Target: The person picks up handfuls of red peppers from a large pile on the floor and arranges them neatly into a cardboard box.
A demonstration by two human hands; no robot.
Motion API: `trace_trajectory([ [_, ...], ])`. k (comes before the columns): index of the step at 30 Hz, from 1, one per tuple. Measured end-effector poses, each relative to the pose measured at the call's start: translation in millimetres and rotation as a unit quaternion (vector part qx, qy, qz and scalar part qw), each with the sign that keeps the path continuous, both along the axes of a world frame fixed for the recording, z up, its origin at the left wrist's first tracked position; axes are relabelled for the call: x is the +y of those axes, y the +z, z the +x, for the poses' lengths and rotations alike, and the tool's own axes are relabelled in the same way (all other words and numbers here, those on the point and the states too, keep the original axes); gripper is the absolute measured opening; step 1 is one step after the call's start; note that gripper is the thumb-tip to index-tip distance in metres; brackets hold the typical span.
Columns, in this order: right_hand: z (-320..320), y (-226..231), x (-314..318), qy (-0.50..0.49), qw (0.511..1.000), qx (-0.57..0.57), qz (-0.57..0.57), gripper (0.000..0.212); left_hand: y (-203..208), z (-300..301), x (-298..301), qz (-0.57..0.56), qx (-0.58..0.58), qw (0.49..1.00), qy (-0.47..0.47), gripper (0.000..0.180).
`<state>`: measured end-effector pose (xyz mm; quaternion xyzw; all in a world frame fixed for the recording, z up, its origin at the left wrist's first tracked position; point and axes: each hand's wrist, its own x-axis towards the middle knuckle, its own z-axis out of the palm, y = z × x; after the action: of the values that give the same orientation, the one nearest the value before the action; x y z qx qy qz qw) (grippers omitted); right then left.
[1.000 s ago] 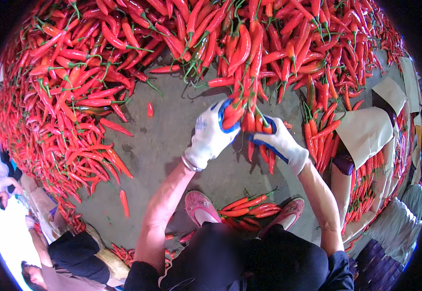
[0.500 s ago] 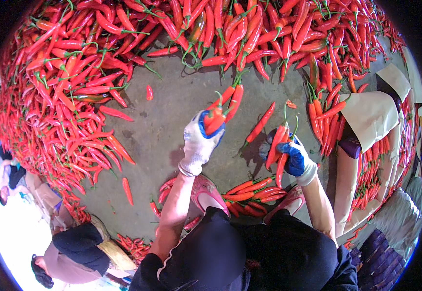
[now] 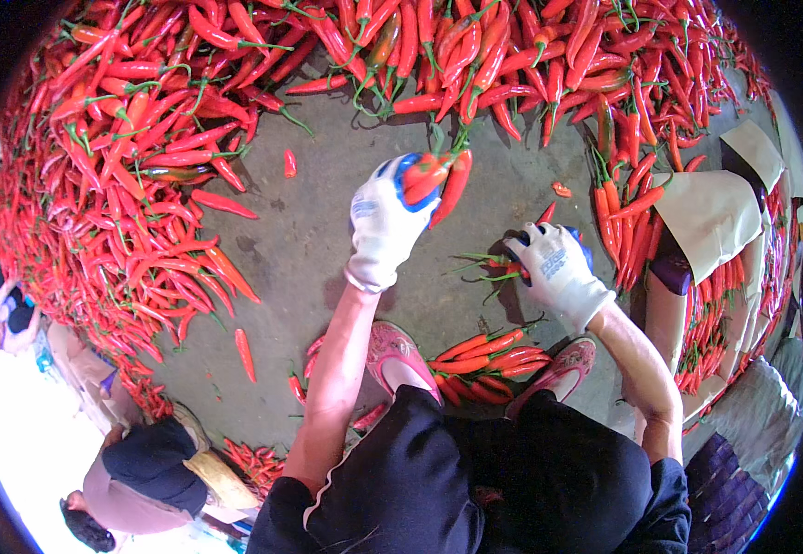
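Here, left hand (image 3: 385,224) in a white glove with blue fingertips, clenched around a small bunch of red chillies (image 3: 443,175), held up over the bare grey concrete floor (image 3: 327,240) just short of the big pile's near edge. Right hand (image 3: 556,268), gloved the same, closed on another bundle of chillies (image 3: 503,263), green stems sticking out leftward, low over the floor close to the right-hand heap.

Likely light and slender, these peppers: firm but bendable, glossy skin probably a bit slick, so the rubber-coated gloves look a help. Best gripped around the middle of the body, several together, stems aligned; thin green stalks seem apt to snap if pulled.

Counts: two gloved hands, two pink shoes (image 3: 392,346), one sorted bundle (image 3: 489,355) of roughly ten chillies lying between the shoes. Three or four visible in the left grasp; number in the right cannot be told. Great pile (image 3: 143,157) along the far and left edges of the floor far beyond counting. A few strays lying alone on the concrete. Folded cardboard (image 3: 711,217) at the right edge. Another person (image 3: 143,471) crouched at the lower left corner
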<state>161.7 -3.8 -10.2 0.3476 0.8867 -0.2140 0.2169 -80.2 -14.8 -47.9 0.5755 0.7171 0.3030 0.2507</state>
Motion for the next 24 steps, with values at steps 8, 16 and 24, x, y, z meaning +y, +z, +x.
trace_trajectory([
  [8,38,-10,-4,-0.04,0.994,0.019,0.098,0.042,-10,-4,-3,-0.061,0.061,0.994,-0.074,0.049],
  [16,-16,-3,29,-0.479,0.814,0.289,-0.161,0.04,0,3,-8,-0.155,-0.314,0.932,0.09,0.036],
  [24,-29,-49,6,-0.56,0.605,0.441,-0.353,0.032,-19,32,-29,-0.241,-0.557,0.793,0.056,0.031],
])
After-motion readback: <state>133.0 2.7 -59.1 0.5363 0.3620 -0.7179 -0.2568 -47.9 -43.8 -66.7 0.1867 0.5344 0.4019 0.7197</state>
